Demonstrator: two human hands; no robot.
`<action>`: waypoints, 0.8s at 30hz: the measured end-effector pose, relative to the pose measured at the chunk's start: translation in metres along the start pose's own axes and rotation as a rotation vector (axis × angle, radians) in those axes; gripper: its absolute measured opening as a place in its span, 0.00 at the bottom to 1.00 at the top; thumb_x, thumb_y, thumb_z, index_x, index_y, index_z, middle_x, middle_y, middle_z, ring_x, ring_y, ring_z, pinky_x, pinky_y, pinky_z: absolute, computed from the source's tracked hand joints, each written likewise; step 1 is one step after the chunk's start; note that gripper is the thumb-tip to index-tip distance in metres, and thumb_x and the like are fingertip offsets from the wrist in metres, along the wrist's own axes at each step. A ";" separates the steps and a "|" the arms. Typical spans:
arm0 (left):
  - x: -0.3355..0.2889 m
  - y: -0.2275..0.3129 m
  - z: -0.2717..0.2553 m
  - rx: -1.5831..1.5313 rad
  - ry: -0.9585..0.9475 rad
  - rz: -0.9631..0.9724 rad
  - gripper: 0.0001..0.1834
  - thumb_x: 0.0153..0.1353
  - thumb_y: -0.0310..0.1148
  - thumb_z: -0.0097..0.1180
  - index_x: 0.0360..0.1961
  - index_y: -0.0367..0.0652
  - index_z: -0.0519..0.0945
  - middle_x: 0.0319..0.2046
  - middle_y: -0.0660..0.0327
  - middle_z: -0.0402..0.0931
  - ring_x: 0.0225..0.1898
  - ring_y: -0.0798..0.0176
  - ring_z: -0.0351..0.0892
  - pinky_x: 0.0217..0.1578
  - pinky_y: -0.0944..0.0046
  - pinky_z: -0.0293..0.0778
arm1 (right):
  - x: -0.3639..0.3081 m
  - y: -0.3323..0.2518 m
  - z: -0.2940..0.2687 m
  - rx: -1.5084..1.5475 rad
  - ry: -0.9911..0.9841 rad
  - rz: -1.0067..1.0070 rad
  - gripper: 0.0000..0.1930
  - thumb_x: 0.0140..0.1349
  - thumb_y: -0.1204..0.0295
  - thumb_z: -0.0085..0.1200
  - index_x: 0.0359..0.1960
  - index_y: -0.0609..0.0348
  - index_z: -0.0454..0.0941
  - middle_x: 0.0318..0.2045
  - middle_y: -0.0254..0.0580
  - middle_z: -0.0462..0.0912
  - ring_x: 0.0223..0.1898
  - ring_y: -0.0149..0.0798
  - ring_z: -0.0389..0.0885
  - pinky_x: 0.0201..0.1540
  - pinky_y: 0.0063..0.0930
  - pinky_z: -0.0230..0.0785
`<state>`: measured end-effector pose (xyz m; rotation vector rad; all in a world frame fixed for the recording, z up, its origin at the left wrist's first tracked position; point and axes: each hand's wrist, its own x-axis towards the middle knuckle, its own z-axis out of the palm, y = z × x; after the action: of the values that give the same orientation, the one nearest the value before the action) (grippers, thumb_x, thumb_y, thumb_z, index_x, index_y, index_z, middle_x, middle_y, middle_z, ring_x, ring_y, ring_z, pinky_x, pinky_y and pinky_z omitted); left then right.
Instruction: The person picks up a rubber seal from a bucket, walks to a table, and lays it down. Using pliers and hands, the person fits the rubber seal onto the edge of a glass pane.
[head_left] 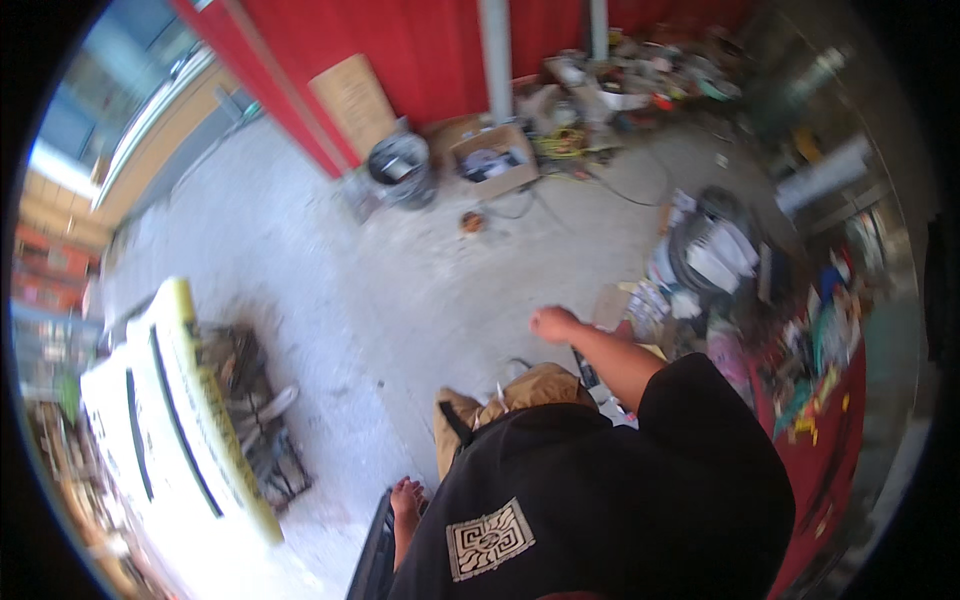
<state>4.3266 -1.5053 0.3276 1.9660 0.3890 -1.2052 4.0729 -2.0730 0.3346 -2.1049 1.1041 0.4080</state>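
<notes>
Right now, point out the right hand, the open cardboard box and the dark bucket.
right hand (pixel 552 323), head view, on the closed fist.
open cardboard box (pixel 510 178), head view, on its front wall.
dark bucket (pixel 408 188), head view, on its side wall.

open cardboard box (pixel 492 160) by the red wall (pixel 420 50), dark metal bucket (pixel 400 168) just beside it, yellow cable tangle (pixel 562 145), concrete floor (pixel 350 270), white-and-yellow machine (pixel 170 420) lower left

open brown cardboard box (pixel 495 158) | floor by red wall || flat cardboard sheet (pixel 353 102) | leaning on wall
</notes>
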 end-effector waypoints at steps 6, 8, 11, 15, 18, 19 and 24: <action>0.049 -0.017 -0.036 0.033 -0.020 -0.040 0.22 0.72 0.39 0.51 0.64 0.45 0.75 0.42 0.55 0.84 0.40 0.60 0.84 0.36 0.60 0.78 | 0.172 -0.177 -0.069 0.209 0.054 -0.187 0.20 0.66 0.53 0.55 0.46 0.55 0.84 0.43 0.51 0.87 0.47 0.54 0.85 0.51 0.44 0.76; 0.090 -0.017 -0.036 0.167 -0.083 0.053 0.22 0.72 0.40 0.52 0.63 0.45 0.76 0.42 0.55 0.84 0.41 0.60 0.84 0.38 0.60 0.78 | 0.215 -0.202 -0.063 0.071 0.043 -0.201 0.19 0.66 0.53 0.55 0.47 0.55 0.84 0.44 0.50 0.87 0.48 0.53 0.85 0.51 0.44 0.76; 0.177 0.038 -0.044 0.271 -0.177 0.172 0.22 0.72 0.41 0.53 0.63 0.46 0.77 0.42 0.56 0.84 0.42 0.60 0.84 0.40 0.59 0.79 | 0.259 -0.201 -0.039 -0.067 -0.172 -0.031 0.19 0.67 0.54 0.53 0.46 0.55 0.84 0.44 0.53 0.86 0.47 0.54 0.85 0.50 0.46 0.76; 0.293 0.209 -0.076 0.092 -0.213 0.145 0.22 0.71 0.41 0.55 0.62 0.45 0.79 0.42 0.56 0.85 0.43 0.60 0.85 0.42 0.59 0.79 | 0.291 -0.183 -0.017 -0.498 -0.466 -0.041 0.26 0.70 0.48 0.46 0.48 0.57 0.85 0.53 0.56 0.83 0.54 0.57 0.82 0.58 0.50 0.73; 0.308 0.425 -0.122 -0.013 -0.058 0.151 0.21 0.72 0.37 0.53 0.62 0.38 0.77 0.44 0.58 0.85 0.43 0.64 0.84 0.41 0.65 0.76 | 0.318 -0.149 -0.003 -0.447 -0.437 -0.087 0.24 0.69 0.51 0.48 0.50 0.56 0.84 0.51 0.54 0.85 0.52 0.56 0.83 0.57 0.47 0.73; 0.323 0.489 -0.152 -0.071 0.012 0.204 0.21 0.72 0.36 0.52 0.62 0.37 0.76 0.43 0.58 0.85 0.43 0.64 0.84 0.41 0.65 0.76 | 0.332 -0.188 -0.006 -0.355 -0.587 0.128 0.21 0.68 0.53 0.50 0.51 0.53 0.84 0.47 0.51 0.87 0.47 0.53 0.85 0.53 0.47 0.75; 0.410 0.633 -0.241 -0.315 0.122 0.334 0.21 0.74 0.38 0.51 0.63 0.41 0.75 0.47 0.58 0.84 0.46 0.63 0.84 0.45 0.63 0.76 | 0.468 -0.204 -0.002 -0.313 -0.728 -0.072 0.21 0.66 0.53 0.57 0.48 0.57 0.83 0.33 0.41 0.87 0.35 0.44 0.85 0.42 0.42 0.78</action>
<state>5.0654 -1.7894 0.3269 1.7490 0.2785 -0.7646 4.5117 -2.2704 0.1633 -1.9704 0.5534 1.2559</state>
